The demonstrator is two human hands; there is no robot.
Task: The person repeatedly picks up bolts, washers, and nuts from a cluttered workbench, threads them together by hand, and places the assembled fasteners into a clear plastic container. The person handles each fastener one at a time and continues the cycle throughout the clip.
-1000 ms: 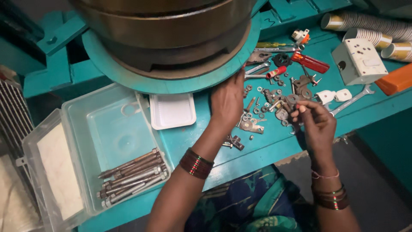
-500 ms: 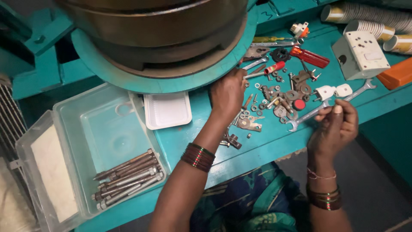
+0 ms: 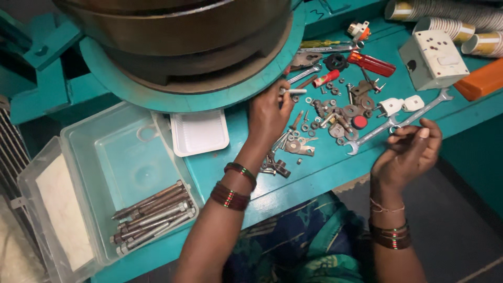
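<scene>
Two hands are at work over a scatter of small hardware on a teal bench (image 3: 230, 162). The left hand (image 3: 268, 112) lies over the near side of the pile, its fingers pinched together on a small pale cylindrical piece (image 3: 293, 91) just below the rim of the big round machine base (image 3: 209, 97). The right hand (image 3: 411, 152) is lifted off the bench near its front edge, fingertips drawn together around something too small to make out — possibly a washer or nut.

As a judgement, the sorting looks barely under way: most of the loose washers, nuts and brackets (image 3: 335, 112) lie mixed toward the back right of the bench, and the small white tray (image 3: 200, 132) beside the left hand is bare. The clear plastic bin (image 3: 105, 157) at the front left corner holds only a bundle of long bolts (image 3: 154, 215) along its near wall.

Further back lie a long spanner (image 3: 398, 121), a red-handled tool (image 3: 373, 64) and a white switch box (image 3: 434, 58); paper cups (image 3: 445, 27) lie on their sides at the far right corner beside an orange block (image 3: 482, 79). The bench is painted metal, scuffed — the floor below on the right is dark, and the person's patterned green-blue clothing (image 3: 293, 246) shows at the front edge.
</scene>
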